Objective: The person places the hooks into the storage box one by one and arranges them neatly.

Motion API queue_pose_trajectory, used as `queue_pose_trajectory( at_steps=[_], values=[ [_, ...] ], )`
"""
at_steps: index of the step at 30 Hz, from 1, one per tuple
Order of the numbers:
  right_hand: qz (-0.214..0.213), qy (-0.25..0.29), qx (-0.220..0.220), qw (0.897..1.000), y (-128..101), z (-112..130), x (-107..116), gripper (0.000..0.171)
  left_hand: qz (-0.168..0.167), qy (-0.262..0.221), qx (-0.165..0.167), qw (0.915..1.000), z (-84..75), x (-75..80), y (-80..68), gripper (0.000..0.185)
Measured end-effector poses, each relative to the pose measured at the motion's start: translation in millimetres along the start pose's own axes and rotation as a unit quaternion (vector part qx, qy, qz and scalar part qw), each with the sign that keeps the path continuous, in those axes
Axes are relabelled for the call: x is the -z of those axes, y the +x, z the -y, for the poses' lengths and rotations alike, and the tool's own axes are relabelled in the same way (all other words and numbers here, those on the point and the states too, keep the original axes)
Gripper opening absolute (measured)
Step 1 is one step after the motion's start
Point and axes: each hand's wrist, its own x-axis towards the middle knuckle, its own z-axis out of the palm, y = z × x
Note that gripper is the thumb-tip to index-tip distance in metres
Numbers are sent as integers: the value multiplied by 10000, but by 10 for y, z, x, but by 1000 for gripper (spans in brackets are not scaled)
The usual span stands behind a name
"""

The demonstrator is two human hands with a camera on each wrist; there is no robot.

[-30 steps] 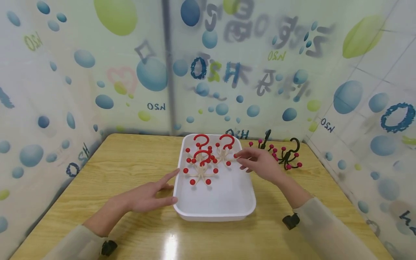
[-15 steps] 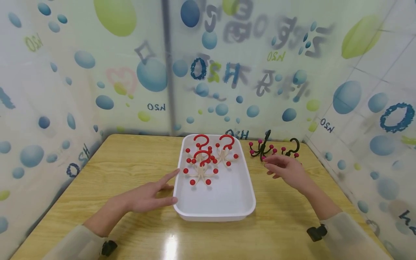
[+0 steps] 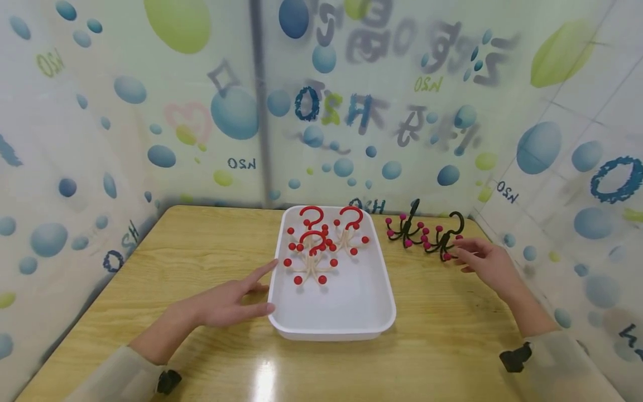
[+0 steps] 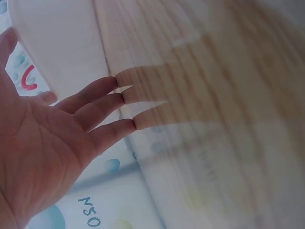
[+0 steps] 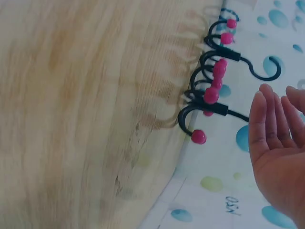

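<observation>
We are viewing a white rectangular plastic tray (image 3: 374,312) that is sitting on the light wooden surface (image 3: 201,251). The tray is holding three cream multi-arm hooks with red ball tips and red curved tops (image 3: 321,245), all clustered in its far half; its near half is showing bare white floor. Our left hand (image 3: 228,304) is resting flat on the surface with its fingers spread and straight, fingertips touching the tray's left wall. Our right hand (image 3: 484,262) is hovering to the right of the tray, fingers extended and relaxed, gripping nothing, its fingertips just beside the nearer of two black multi-arm hooks with pink ball tips (image 3: 444,240). Both black hooks are standing on the surface outside the tray, near the back wall.
</observation>
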Motion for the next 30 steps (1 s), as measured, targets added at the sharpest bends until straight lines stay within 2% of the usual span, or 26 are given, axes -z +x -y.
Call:
queue_pose_trajectory(
  at_steps=[7, 11, 17, 22, 30],
  values=[
    [-430, 246, -217, 9985, 175, -97, 152, 64, 7, -38, -15, 10000, 6, 9, -8, 94],
    [-672, 426, -376, 9961, 298, -90, 158, 67, 0, -12, 7, 10000, 6, 8, -7, 93],
    [-786, 577, -569, 9936, 458, -137, 135, 71, 22, 5, 6, 10000, -6, 6, -2, 92],
    [-876, 738, -588, 9917, 541, -166, 88, 68, 34, -33, 31, 10000, -9, 0, 1, 93],
    [-1215, 708, -519, 9887, 606, -163, 17, 57, -11, 67, 6, 10000, -5, 7, -5, 93]
  ],
)
